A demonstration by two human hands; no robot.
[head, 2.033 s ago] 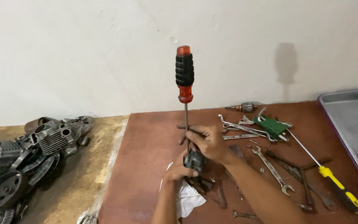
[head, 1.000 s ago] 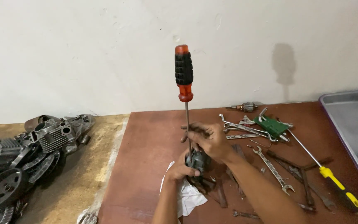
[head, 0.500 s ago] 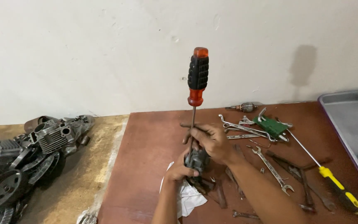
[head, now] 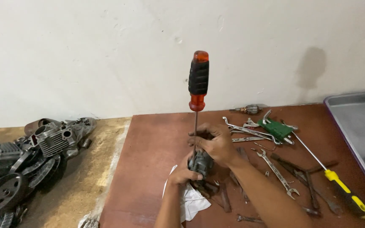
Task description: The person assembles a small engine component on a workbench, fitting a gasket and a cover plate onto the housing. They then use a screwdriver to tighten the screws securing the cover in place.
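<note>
A long screwdriver with a red and black handle stands upright over a small dark metal part on the reddish-brown table. My right hand is closed around the screwdriver's shaft just above the part. My left hand grips the metal part from the near left side. Under the part lies a white cloth.
Several wrenches, a green tool, pliers and a yellow-handled screwdriver lie to the right. A grey metal tray sits at the far right. Dark engine parts are piled on the floor at the left.
The screwdriver's handle has swung to the right and now stands nearly upright. Both hands have stayed on the shaft and the metal part.
</note>
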